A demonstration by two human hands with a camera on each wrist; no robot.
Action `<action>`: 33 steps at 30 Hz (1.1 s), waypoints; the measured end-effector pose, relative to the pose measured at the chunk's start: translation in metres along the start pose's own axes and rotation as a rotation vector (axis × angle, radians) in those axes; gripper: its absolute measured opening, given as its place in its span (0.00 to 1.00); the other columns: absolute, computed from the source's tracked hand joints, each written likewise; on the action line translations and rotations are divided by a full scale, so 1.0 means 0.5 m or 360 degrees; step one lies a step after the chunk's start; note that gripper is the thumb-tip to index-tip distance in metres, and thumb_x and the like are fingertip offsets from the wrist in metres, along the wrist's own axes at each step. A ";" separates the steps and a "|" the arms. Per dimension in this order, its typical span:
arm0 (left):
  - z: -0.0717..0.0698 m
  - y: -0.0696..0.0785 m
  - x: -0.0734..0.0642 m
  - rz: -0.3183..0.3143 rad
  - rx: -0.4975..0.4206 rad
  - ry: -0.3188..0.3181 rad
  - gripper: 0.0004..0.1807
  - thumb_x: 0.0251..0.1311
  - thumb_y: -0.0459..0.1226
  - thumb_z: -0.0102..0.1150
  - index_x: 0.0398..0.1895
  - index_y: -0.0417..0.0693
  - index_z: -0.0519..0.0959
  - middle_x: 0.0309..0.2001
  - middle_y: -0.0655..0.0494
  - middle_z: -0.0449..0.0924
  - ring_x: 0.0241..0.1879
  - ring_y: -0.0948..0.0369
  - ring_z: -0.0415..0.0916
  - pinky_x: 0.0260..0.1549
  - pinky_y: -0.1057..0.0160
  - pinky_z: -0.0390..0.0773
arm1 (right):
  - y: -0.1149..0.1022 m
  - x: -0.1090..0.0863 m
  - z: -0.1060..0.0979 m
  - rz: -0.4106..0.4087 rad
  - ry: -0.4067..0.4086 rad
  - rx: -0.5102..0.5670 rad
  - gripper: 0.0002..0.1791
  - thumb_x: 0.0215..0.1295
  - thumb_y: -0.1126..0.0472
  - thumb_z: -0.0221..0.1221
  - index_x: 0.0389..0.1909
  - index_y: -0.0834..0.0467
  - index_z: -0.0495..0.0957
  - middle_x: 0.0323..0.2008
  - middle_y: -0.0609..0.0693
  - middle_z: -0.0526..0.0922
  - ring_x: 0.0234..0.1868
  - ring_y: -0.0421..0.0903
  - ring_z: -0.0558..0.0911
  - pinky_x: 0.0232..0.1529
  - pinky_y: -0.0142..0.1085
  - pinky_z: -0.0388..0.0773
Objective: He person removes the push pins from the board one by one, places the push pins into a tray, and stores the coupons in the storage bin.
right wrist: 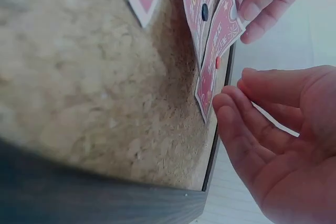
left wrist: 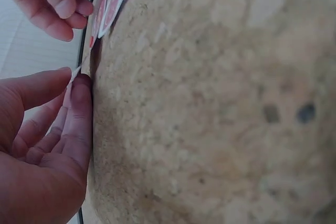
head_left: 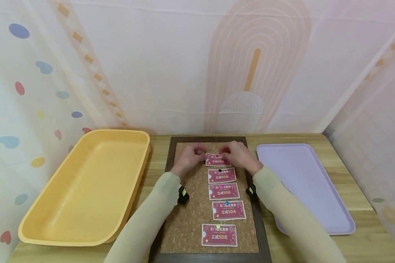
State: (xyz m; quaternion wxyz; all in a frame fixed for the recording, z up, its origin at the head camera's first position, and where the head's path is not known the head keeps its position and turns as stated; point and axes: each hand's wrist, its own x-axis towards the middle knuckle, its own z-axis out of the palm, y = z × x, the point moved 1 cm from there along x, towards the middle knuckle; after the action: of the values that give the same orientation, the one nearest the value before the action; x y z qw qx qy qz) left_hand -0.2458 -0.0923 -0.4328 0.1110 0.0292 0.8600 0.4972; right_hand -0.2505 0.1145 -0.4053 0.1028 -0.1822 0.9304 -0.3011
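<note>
A red-and-white paper coupon (head_left: 214, 161) lies at the far end of a framed cork board (head_left: 187, 230). My left hand (head_left: 191, 156) pinches its left end between thumb and finger; the left wrist view shows the white edge there. A red pin (right wrist: 218, 62) stands in this coupon's upper middle. Beside its right end is my right hand (head_left: 237, 155), with fingers loosely bent and nothing visible between them. Just below, another coupon (head_left: 222, 177) carries a black pin (right wrist: 205, 12). Further coupons (head_left: 229, 212) run down the board in a column, each with a coloured pin.
On the left of the wooden table (head_left: 156, 155) stands a deep yellow tray (head_left: 131, 215). A flat lilac tray (head_left: 303, 171) lies to the right, partly under my right forearm. Behind the table hangs a patterned cloth (head_left: 158, 65). The board's dark frame (head_left: 261, 233) borders the cork.
</note>
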 end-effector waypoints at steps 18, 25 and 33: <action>0.013 -0.005 -0.003 -0.0058 0.0056 0.0071 0.08 0.67 0.35 0.67 0.46 0.42 0.86 0.42 0.49 0.87 0.42 0.56 0.82 0.45 0.57 0.80 | 0.010 0.027 0.012 0.0065 -0.0059 0.0104 0.04 0.71 0.64 0.63 0.41 0.59 0.86 0.36 0.50 0.85 0.36 0.45 0.78 0.39 0.36 0.74; 0.013 -0.004 -0.004 -0.0046 0.0071 0.0082 0.08 0.67 0.34 0.67 0.46 0.42 0.86 0.42 0.49 0.87 0.41 0.56 0.82 0.42 0.59 0.81 | 0.012 0.034 0.016 0.0072 -0.0086 0.0104 0.04 0.71 0.64 0.63 0.40 0.58 0.86 0.36 0.50 0.85 0.35 0.44 0.78 0.37 0.35 0.74; 0.012 -0.003 -0.002 -0.0031 0.0094 0.0102 0.08 0.66 0.34 0.67 0.45 0.41 0.86 0.41 0.48 0.87 0.41 0.56 0.82 0.41 0.60 0.80 | 0.011 0.041 0.019 0.0086 -0.0111 0.0127 0.04 0.72 0.65 0.63 0.40 0.59 0.86 0.35 0.50 0.85 0.33 0.43 0.78 0.34 0.33 0.73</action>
State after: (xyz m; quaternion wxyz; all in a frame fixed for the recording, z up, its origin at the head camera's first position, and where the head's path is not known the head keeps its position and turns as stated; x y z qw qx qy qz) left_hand -0.2436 -0.0881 -0.4368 0.0874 0.0081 0.8776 0.4712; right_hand -0.2679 0.1054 -0.4180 0.1504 -0.1632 0.9180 -0.3286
